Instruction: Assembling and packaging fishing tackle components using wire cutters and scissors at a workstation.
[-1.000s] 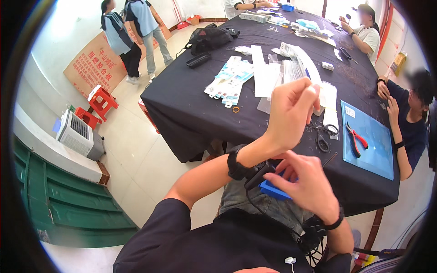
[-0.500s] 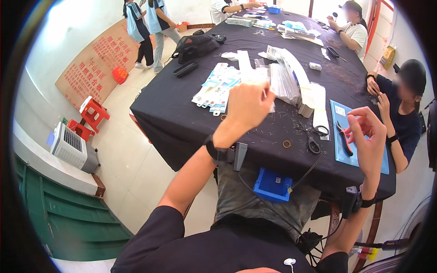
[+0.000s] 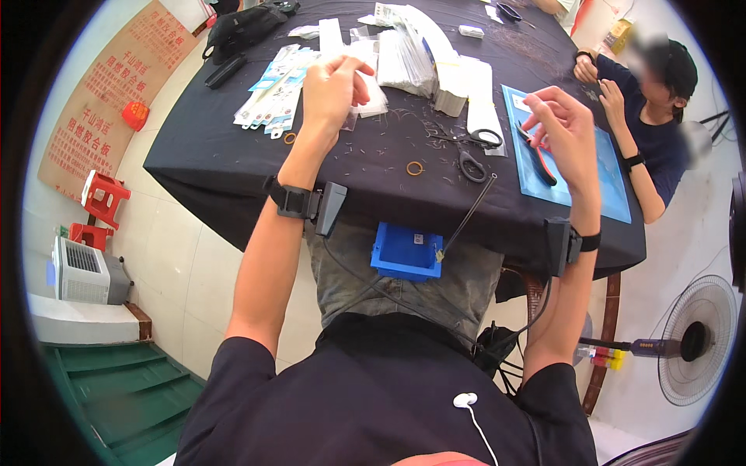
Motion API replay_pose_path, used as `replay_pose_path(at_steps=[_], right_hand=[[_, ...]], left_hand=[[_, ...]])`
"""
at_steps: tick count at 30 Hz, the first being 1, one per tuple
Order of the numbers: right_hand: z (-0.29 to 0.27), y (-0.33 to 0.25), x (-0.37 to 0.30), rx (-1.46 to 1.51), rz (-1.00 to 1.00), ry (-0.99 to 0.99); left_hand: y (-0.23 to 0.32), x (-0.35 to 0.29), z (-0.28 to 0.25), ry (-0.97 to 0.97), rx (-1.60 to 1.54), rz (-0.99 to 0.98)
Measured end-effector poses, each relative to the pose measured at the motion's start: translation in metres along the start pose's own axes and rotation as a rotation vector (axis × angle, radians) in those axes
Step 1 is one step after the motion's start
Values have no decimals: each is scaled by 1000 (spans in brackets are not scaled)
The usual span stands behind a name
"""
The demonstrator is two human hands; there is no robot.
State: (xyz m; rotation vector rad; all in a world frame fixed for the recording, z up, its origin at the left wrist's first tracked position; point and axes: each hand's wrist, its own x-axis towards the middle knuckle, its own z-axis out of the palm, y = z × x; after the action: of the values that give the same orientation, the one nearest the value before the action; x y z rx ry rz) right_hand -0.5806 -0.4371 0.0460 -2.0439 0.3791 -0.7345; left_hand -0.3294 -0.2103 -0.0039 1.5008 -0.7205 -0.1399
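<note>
My left hand is raised over the table beside the white-and-blue printed cards and clear plastic bags. Its fingers are bent together; whatever they pinch, if anything, is too small to make out. My right hand hovers above a blue mat, fingers curled and thumb close to the index finger, with nothing I can name in them. Under it, red-and-black pliers lie on the mat. Black scissors rest between the two hands, among thin dark scraps. Each wrist wears a strapped device.
A yellowish ring lies near the front edge. Stacked white sleeves stand farther back, beside a black bag. A blue box sits at my lap. A co-worker works at the right, with a fan nearer me.
The view has tilted down, so the table sits higher in it. Against the table, my left hand has shifted a little left; the right stays over the mat. The pliers and scissors have not moved.
</note>
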Motion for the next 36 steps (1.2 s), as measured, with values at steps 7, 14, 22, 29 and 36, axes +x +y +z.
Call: replay_pose_path(at_steps=[7, 14, 22, 29, 36], right_hand=[[14, 17, -3, -102, -21, -202], [21, 14, -5, -251, -101, -288], [16, 13, -1, -285, -57, -370], [2, 11, -5, -310, -97, -332], [1, 10, -6, -348, -147, -333]], left_hand=[[1, -16, 23, -22, 50, -32], [12, -22, 34, -317, 651, 317], [36, -14, 8, -480, 669, 259], [15, -19, 17, -537, 647, 342], [24, -23, 26, -585, 730, 297]])
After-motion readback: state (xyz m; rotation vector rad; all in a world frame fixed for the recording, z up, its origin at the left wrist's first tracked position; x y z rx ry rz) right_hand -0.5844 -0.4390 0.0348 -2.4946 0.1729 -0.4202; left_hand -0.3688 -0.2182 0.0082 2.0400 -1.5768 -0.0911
